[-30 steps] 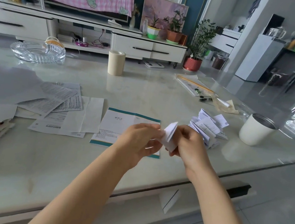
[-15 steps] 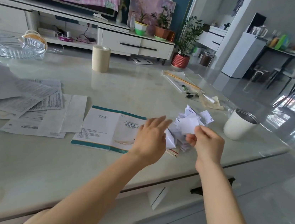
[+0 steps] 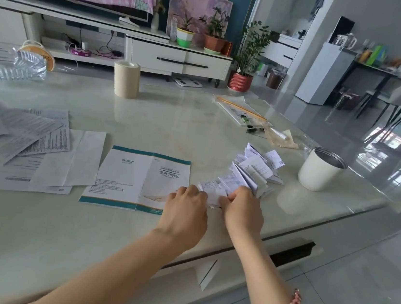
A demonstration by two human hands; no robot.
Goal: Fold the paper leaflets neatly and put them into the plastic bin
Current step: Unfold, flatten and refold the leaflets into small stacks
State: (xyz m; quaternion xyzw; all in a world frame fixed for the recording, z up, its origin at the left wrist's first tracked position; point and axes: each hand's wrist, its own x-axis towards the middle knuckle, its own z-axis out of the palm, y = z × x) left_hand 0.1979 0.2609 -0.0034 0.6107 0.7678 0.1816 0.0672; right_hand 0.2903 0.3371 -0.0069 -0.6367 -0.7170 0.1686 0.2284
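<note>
Gripped a folded leaflet (image 3: 210, 194) with left hand (image 3: 187, 208) at its 9 o'clock edge and right hand (image 3: 242, 210) at its 3 o'clock edge, both knuckles-up with fingers curled onto the paper. Held it low over the table (image 3: 172, 123), touching the near end of the pile (image 3: 252, 171) of folded leaflets at 1 o'clock from the hands. Covered the near corner of an open booklet (image 3: 135, 179) with the left hand. Saw flat sheets (image 3: 30, 151) further off at 9 o'clock, a cup (image 3: 318, 169) upright at 2 o'clock, apart from the pile, and a roll (image 3: 126, 79) standing far off at 11 o'clock.
</note>
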